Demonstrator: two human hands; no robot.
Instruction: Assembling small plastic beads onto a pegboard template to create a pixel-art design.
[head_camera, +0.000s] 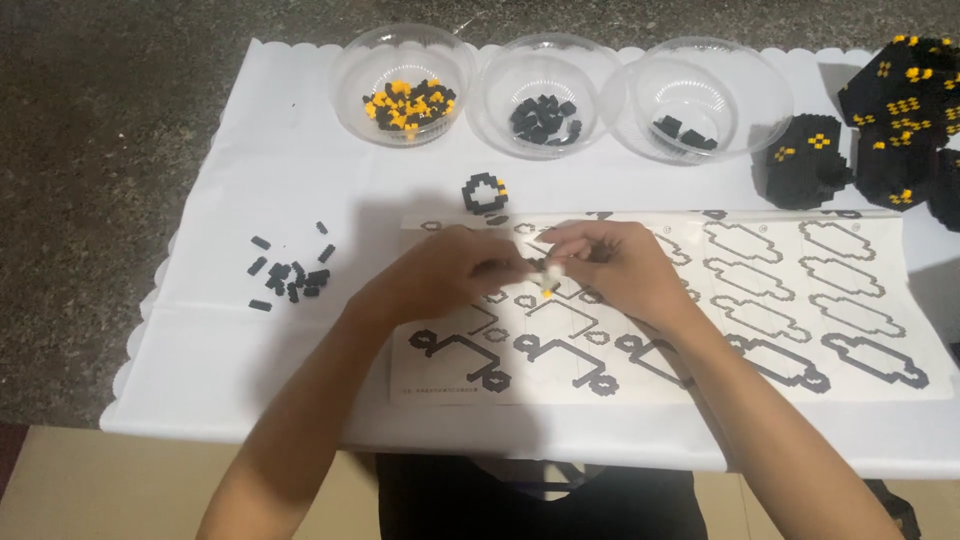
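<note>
The left hand (455, 268) and the right hand (610, 265) come together above the instruction sheet (860, 370), fingertips almost touching; between them they pinch a tiny brick piece (549, 290), whose yellow bit shows just under the fingers, but I cannot tell which hand really holds it; the sheet is printed with black outline shapes and lies on a white cloth (220, 350); just beyond the top edge of the sheet stands a small black and yellow ring of bricks (485, 192); further beyond the sheet are three clear bowls, one with yellow and black bricks (405, 72), and two with black bricks (545, 95) (700, 100); left of the sheet lies a loose heap of black bricks (290, 275); near its far right corner stand big black built blocks (880, 125).
</note>
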